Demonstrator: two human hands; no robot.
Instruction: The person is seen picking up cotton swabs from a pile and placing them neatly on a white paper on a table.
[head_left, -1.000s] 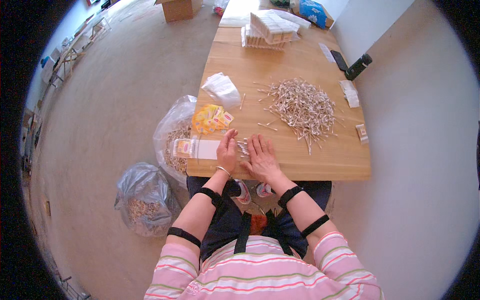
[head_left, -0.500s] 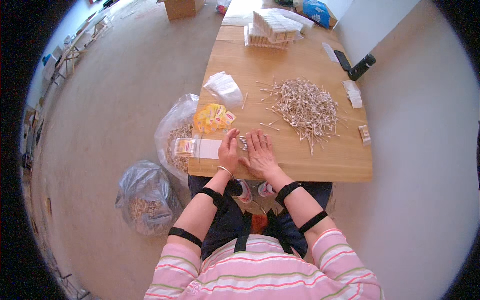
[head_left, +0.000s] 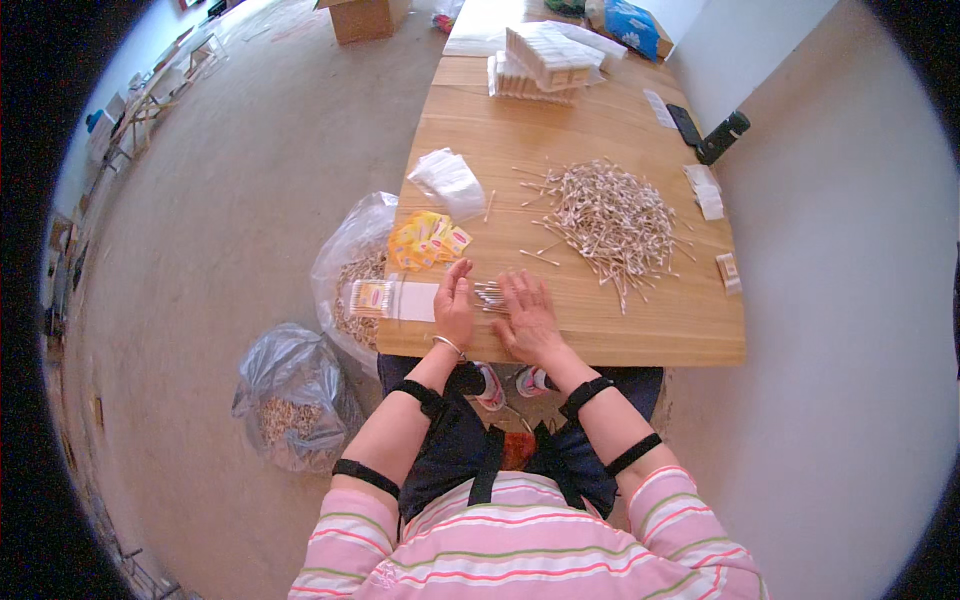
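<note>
Between my two hands lies a small row of cotton swabs on the wooden table. My right hand rests palm down over the right end of the row, its fingers stretched out. On the other side my left hand stands on its edge like a wall, fingers extended, holding nothing. Left of it is a flat white strip, and at the table's edge a clear pack of swabs with a printed label. A large loose heap of cotton swabs spreads to the right, with a few strays around it.
Yellow printed cards and a stack of clear bags lie at the left. Packed swabs are piled at the far end. A phone and black bottle stand by the wall. Bags of swabs sit on the floor.
My right hand has shifted slightly right and nearer, uncovering more of the swab row. My left hand has stayed almost in place.
</note>
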